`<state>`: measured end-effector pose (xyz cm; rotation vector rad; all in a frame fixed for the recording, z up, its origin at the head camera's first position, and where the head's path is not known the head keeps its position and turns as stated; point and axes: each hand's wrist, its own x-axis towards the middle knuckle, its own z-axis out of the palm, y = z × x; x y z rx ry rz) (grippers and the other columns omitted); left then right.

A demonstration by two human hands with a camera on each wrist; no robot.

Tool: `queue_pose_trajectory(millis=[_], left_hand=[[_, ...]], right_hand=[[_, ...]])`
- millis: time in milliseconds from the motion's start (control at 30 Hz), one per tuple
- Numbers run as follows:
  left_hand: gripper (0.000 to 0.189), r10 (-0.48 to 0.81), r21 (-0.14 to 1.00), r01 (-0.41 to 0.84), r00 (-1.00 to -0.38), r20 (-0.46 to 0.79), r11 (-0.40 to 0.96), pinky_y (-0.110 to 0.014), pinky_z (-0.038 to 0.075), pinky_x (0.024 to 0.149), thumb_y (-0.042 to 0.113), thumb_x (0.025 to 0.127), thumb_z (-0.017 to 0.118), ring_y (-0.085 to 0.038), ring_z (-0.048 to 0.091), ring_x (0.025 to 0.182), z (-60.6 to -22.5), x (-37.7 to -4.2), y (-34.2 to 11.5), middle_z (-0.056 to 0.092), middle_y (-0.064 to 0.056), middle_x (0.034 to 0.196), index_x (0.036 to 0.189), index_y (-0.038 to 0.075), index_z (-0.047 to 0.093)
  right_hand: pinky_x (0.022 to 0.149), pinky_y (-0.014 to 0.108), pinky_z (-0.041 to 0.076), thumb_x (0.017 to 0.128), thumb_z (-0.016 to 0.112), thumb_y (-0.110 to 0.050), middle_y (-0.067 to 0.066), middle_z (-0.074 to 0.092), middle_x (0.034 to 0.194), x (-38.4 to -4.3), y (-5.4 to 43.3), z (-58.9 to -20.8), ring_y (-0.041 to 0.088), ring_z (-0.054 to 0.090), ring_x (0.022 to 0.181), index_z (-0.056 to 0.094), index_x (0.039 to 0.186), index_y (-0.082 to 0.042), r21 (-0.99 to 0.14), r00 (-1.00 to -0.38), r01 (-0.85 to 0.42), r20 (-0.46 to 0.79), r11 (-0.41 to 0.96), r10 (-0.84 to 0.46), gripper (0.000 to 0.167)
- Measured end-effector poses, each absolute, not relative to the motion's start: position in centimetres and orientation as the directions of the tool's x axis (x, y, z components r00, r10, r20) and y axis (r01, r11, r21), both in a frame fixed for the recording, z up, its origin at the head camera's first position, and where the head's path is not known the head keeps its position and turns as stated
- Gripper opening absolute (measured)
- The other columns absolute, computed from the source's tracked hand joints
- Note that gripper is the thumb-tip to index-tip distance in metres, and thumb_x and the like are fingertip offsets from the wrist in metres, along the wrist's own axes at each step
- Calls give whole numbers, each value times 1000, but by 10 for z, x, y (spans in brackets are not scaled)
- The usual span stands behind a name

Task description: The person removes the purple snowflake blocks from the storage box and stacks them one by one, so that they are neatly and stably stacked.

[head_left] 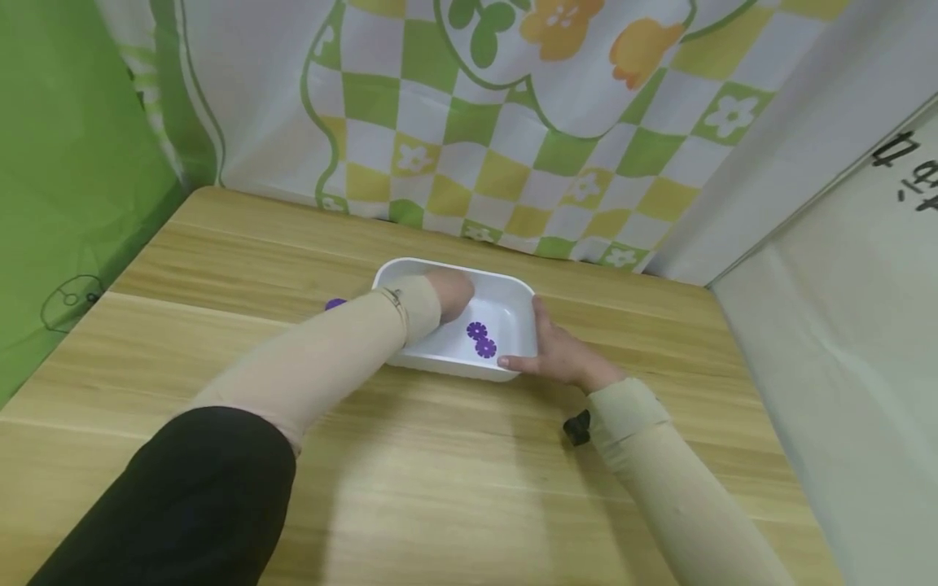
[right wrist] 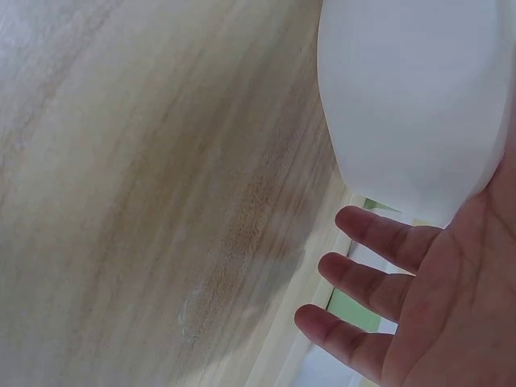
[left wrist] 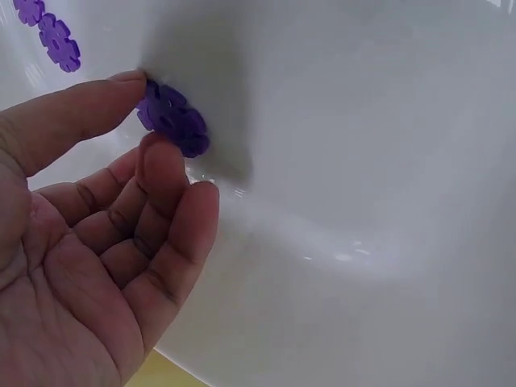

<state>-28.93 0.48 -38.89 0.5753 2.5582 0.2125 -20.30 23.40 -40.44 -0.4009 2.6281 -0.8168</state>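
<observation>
A white plastic box (head_left: 454, 370) lies on the wooden table. My left hand (head_left: 452, 293) reaches down into it, its fingertips hidden in the head view. In the left wrist view, thumb and index finger of that hand pinch a purple snowflake disc (left wrist: 172, 121) close to the box's inner surface. Two more purple snowflake discs (head_left: 481, 340) lie side by side on the box floor. My right hand (head_left: 560, 352) holds the right end of the box, thumb over the front rim. Three of its fingers (right wrist: 367, 302) extend below the box's end in the right wrist view.
Left of the box, partly behind my left forearm, a purple piece (head_left: 335, 303) lies on the table (head_left: 440, 472). A small black object (head_left: 577, 428) shows beside my right cuff. A checkered curtain (head_left: 506, 146) hangs along the table's back edge.
</observation>
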Motion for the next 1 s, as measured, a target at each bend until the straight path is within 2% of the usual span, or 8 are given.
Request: queue_pose_trajectory(millis=[133, 267, 367, 467, 667, 833, 1000], left_hand=[[16, 490, 236, 430, -768, -412, 871, -34, 53, 76, -2, 90, 51, -21, 60, 83, -380, -281, -1, 65, -9, 97, 94, 9, 62], [18, 502, 227, 448, -772, -390, 865, -35, 52, 84, 2, 99, 47, -22, 61, 90, -365, -268, -5, 66, -11, 105, 102, 6, 65], [23, 482, 218, 429, -780, -400, 876, -35, 53, 86, 7, 105, 43, -22, 62, 92, -364, -267, -4, 67, -11, 109, 107, 6, 65], [21, 474, 191, 435, -775, -418, 880, -35, 53, 85, 6, 103, 45, -23, 62, 91, -368, -272, -3, 67, -13, 110, 106, 5, 66], [14, 496, 132, 494, -743, -449, 859, -35, 53, 82, -1, 91, 59, -25, 60, 90, -378, -286, 2, 66, -15, 110, 103, 2, 67], [15, 498, 120, 502, -742, -450, 857, -35, 54, 83, 3, 94, 59, -24, 60, 89, -379, -286, 1, 67, -14, 110, 106, 2, 68], [21, 529, 119, 540, -718, -452, 834, -37, 53, 89, -3, 90, 59, -26, 61, 95, -372, -280, 2, 67, -16, 113, 108, 1, 68]], right_hand=[[115, 58, 34, 89, 81, -40, 48, 32, 149, -203, 234, -406, 55, 45, 133, -18, 155, 9, -587, -895, -163, -249, 793, -369, 129], [115, 58, 34, 89, 80, -41, 48, 32, 148, -203, 234, -406, 55, 45, 133, -18, 156, 8, -585, -894, -164, -252, 794, -370, 129], [116, 58, 33, 89, 80, -41, 48, 31, 149, -203, 234, -405, 55, 45, 134, -19, 156, 8, -584, -893, -162, -257, 796, -370, 129], [115, 58, 33, 89, 80, -40, 48, 31, 149, -204, 234, -405, 55, 45, 134, -19, 156, 8, -585, -892, -165, -256, 794, -374, 129], [116, 58, 33, 89, 80, -42, 47, 29, 151, -205, 234, -404, 55, 43, 135, -18, 156, 8, -573, -894, -171, -253, 801, -371, 129], [115, 57, 34, 88, 80, -43, 46, 31, 150, -205, 233, -402, 55, 46, 133, -17, 156, 7, -568, -895, -170, -254, 805, -368, 129], [116, 58, 33, 89, 80, -42, 46, 29, 151, -204, 232, -401, 55, 43, 135, -18, 156, 8, -561, -892, -160, -271, 812, -362, 129]])
